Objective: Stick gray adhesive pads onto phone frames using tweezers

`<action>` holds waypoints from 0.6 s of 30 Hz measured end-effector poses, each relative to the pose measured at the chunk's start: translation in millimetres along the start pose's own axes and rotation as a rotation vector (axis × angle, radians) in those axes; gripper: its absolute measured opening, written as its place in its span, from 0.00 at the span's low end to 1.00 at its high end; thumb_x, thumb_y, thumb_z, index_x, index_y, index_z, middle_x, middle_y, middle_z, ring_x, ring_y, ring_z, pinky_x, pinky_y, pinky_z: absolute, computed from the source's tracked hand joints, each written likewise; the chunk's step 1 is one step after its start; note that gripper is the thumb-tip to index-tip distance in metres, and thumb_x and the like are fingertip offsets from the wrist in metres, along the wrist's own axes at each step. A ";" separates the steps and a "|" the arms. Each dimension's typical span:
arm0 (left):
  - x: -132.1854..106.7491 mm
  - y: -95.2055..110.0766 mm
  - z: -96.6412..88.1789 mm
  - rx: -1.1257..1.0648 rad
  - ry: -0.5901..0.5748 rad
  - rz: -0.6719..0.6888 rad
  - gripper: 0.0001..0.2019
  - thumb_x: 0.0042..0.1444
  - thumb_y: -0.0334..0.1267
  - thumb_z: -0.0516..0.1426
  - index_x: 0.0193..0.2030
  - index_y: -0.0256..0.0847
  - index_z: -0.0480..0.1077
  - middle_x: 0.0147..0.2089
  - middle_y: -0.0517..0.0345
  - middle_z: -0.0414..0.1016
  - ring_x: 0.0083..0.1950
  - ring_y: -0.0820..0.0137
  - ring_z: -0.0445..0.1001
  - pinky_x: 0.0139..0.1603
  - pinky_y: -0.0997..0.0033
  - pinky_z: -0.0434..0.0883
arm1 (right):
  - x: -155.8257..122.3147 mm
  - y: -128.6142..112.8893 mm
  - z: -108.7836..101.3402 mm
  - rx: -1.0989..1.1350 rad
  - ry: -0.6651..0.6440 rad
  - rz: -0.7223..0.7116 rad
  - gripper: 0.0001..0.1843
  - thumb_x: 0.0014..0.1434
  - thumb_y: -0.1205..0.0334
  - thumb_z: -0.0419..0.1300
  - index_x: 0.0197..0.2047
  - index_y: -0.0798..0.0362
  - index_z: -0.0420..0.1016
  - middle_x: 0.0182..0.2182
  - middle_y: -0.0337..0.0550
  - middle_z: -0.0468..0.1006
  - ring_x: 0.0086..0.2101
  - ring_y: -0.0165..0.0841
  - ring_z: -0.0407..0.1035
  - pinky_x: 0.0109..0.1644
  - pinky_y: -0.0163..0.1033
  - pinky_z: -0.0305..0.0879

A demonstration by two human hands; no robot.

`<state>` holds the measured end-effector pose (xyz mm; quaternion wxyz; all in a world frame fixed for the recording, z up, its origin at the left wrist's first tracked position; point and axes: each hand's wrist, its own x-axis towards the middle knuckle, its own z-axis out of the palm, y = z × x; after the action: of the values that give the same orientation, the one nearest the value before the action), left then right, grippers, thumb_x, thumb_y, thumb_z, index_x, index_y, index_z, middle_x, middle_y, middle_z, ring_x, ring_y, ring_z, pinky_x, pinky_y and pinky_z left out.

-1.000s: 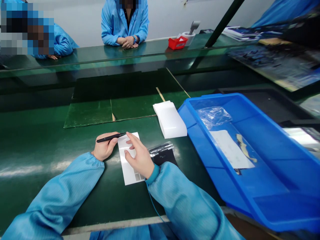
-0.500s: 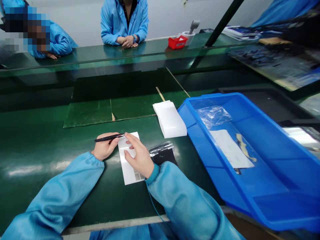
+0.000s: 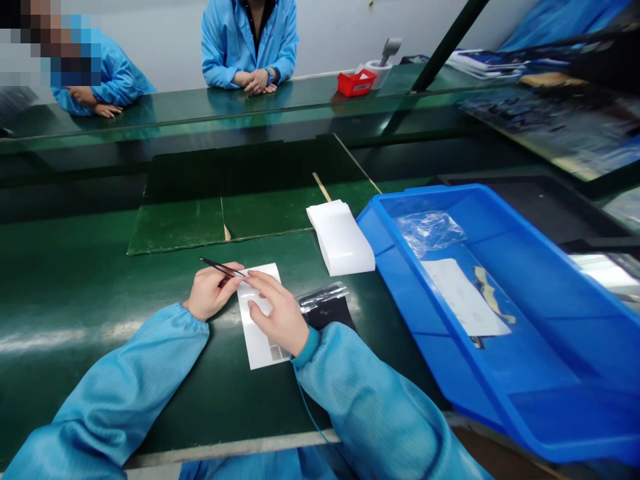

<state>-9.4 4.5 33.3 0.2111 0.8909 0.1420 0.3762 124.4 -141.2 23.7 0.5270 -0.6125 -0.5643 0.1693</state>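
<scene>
A white sheet (image 3: 256, 343) with small grey squares lies on the green table in front of me. My right hand (image 3: 277, 315) rests on it, index finger stretched forward, the other fingers curled loosely on the paper. My left hand (image 3: 210, 293) is closed round black tweezers (image 3: 220, 267), whose tips meet the sheet's top left edge beside my right fingertip. A black item in a clear bag (image 3: 325, 303) lies just right of my right wrist.
A white stack of sheets (image 3: 341, 238) lies beyond the sheet. A big blue bin (image 3: 550, 373) with a clear bag and paper inside fills the right. A green mat (image 3: 175, 227) lies ahead. Two people in blue coats lean on the far counter.
The tweezers have swung from lying level to pointing up and to the left, with the tips now at the sheet's edge. My right hand stays on the sheet.
</scene>
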 end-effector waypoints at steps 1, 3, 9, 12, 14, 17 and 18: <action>0.3 0.4 -0.1 -0.002 -0.006 -0.002 0.14 0.66 0.42 0.55 0.32 0.38 0.74 0.41 0.51 0.83 0.35 0.70 0.81 0.35 0.74 0.75 | 0.2 -0.2 -0.1 -0.002 0.004 -0.005 0.26 0.58 0.73 0.58 0.59 0.49 0.73 0.59 0.49 0.73 0.58 0.39 0.68 0.65 0.49 0.67; 1.1 1.6 -0.6 -0.007 -0.016 -0.004 0.14 0.66 0.42 0.55 0.32 0.38 0.73 0.40 0.52 0.82 0.31 0.72 0.79 0.33 0.75 0.74 | 0.5 -0.3 -0.2 -0.004 0.007 -0.012 0.25 0.58 0.73 0.58 0.58 0.50 0.74 0.58 0.50 0.73 0.58 0.39 0.68 0.64 0.49 0.67; 2.8 5.0 -1.5 -0.003 -0.016 -0.027 0.12 0.66 0.43 0.56 0.36 0.38 0.74 0.35 0.55 0.81 0.24 0.75 0.72 0.29 0.76 0.70 | 0.2 0.7 0.3 0.009 0.001 -0.001 0.22 0.58 0.72 0.58 0.54 0.49 0.75 0.56 0.49 0.74 0.57 0.39 0.69 0.63 0.49 0.67; 2.7 5.1 -1.4 0.002 -0.011 -0.043 0.13 0.66 0.43 0.55 0.37 0.38 0.75 0.34 0.56 0.81 0.25 0.74 0.73 0.30 0.75 0.70 | 0.8 -0.3 0.2 0.022 0.001 0.002 0.18 0.59 0.71 0.58 0.51 0.49 0.75 0.53 0.48 0.76 0.55 0.39 0.70 0.62 0.49 0.68; 2.6 4.9 -1.1 0.010 -0.002 -0.040 0.13 0.66 0.44 0.55 0.35 0.39 0.74 0.30 0.57 0.79 0.25 0.73 0.74 0.30 0.75 0.70 | 1.7 -1.7 -0.4 0.037 -0.001 0.001 0.14 0.61 0.70 0.58 0.49 0.49 0.75 0.49 0.47 0.78 0.51 0.38 0.72 0.59 0.47 0.70; 2.9 5.0 -0.6 0.020 -0.009 -0.040 0.14 0.65 0.44 0.56 0.32 0.39 0.72 0.24 0.60 0.74 0.23 0.74 0.71 0.27 0.75 0.68 | 3.5 -4.1 -1.6 0.043 -0.003 0.003 0.07 0.65 0.67 0.57 0.43 0.49 0.75 0.43 0.46 0.79 0.46 0.37 0.74 0.53 0.45 0.72; 3.0 5.2 -0.5 0.021 -0.021 -0.044 0.14 0.65 0.44 0.55 0.31 0.39 0.71 0.24 0.60 0.74 0.23 0.74 0.71 0.27 0.75 0.67 | 3.8 -4.6 -1.9 0.041 -0.001 0.003 0.06 0.66 0.66 0.57 0.42 0.49 0.75 0.42 0.46 0.79 0.45 0.37 0.74 0.52 0.45 0.72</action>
<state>-7.3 1.4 38.0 0.2116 0.8937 0.1633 0.3605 124.7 -139.7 29.8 0.5387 -0.6024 -0.5603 0.1818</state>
